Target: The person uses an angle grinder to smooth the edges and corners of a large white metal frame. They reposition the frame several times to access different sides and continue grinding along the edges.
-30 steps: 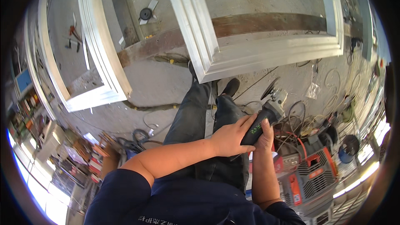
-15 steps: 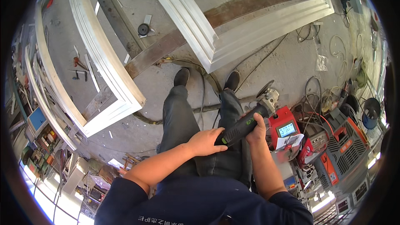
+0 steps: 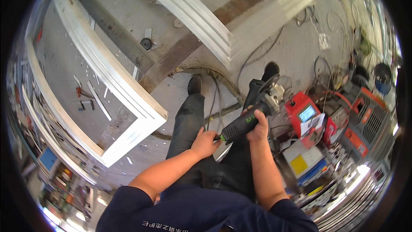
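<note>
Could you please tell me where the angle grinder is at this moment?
In the head view, the angle grinder sits right of centre, held in both hands above the person's right leg: left hand at its rear, right hand around its body, beside the red machine.

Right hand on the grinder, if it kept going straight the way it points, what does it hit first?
Likely the person's own right shoe, just beyond the angle grinder in the right hand; depth is unclear.
</note>
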The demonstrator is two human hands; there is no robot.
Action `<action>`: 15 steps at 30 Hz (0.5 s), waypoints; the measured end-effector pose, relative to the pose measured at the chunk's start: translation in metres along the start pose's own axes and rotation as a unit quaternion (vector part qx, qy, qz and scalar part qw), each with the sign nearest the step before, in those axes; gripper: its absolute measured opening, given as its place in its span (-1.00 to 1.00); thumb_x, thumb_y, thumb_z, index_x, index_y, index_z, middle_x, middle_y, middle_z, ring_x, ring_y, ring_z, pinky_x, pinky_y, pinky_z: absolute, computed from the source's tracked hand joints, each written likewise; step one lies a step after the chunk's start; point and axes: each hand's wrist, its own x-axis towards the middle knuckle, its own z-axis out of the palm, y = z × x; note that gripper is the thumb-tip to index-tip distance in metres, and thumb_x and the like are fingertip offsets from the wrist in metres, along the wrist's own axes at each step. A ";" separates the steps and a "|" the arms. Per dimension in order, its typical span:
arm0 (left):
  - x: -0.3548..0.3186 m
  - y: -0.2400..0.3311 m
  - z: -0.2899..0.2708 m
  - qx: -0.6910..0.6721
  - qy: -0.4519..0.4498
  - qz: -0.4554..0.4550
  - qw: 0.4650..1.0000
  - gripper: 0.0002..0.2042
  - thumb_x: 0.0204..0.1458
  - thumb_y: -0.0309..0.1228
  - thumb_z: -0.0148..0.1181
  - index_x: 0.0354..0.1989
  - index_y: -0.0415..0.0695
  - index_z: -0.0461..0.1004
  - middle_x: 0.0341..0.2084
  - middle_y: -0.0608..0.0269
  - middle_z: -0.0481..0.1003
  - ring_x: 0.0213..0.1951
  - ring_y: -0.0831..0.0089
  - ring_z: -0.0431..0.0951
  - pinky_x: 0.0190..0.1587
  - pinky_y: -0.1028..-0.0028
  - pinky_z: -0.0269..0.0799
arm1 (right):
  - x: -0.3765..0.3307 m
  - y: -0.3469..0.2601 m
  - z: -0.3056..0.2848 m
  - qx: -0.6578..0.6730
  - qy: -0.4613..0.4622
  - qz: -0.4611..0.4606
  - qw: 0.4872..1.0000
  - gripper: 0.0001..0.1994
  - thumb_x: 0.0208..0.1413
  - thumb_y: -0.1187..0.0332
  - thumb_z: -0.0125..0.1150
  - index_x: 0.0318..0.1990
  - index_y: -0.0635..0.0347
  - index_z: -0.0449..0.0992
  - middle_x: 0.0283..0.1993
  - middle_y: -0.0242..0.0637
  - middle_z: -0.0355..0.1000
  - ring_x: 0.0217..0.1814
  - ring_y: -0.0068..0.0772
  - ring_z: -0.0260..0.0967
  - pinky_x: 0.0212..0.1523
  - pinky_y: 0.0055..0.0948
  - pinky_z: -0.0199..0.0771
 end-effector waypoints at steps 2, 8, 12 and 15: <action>-0.001 -0.009 -0.008 0.010 0.018 -0.015 1.000 -0.58 0.07 -0.15 0.38 0.03 -0.11 0.52 -0.13 0.05 0.59 0.01 -0.06 0.57 0.44 0.12 0.14 | -0.005 0.001 0.013 0.030 0.017 -0.009 0.999 -0.66 0.08 0.22 0.34 -0.09 0.27 0.53 -0.20 -0.13 0.56 -0.10 -0.11 0.53 0.05 -0.11 0.56; -0.004 0.003 -0.076 -0.044 0.066 0.085 0.993 -0.43 0.04 0.03 0.41 0.05 -0.16 0.51 -0.25 0.00 0.56 0.08 0.00 0.53 0.32 0.18 0.30 | 0.009 0.014 -0.020 0.132 0.052 0.088 0.986 -0.69 0.06 0.27 0.32 -0.13 0.30 0.50 -0.23 -0.12 0.52 -0.17 -0.12 0.52 -0.05 -0.08 0.60; 0.049 0.010 -0.151 0.067 0.263 0.097 0.957 -0.29 -0.01 0.06 0.45 0.18 -0.18 0.41 0.08 -0.03 0.48 0.18 -0.02 0.45 0.23 0.16 0.37 | 0.019 0.039 -0.041 0.158 0.037 0.112 0.980 -0.64 0.06 0.15 0.32 -0.14 0.27 0.53 -0.26 -0.08 0.55 -0.18 -0.06 0.52 -0.01 -0.09 0.59; 0.112 0.030 -0.213 0.369 0.356 0.218 0.830 -0.04 -0.11 -0.05 0.54 0.41 -0.21 0.13 0.35 -0.07 0.24 0.39 0.02 0.23 0.41 0.05 0.14 | 0.027 0.053 -0.055 0.180 0.080 0.121 0.973 -0.64 0.05 0.18 0.33 -0.15 0.29 0.52 -0.28 -0.09 0.55 -0.21 -0.06 0.53 -0.02 -0.10 0.59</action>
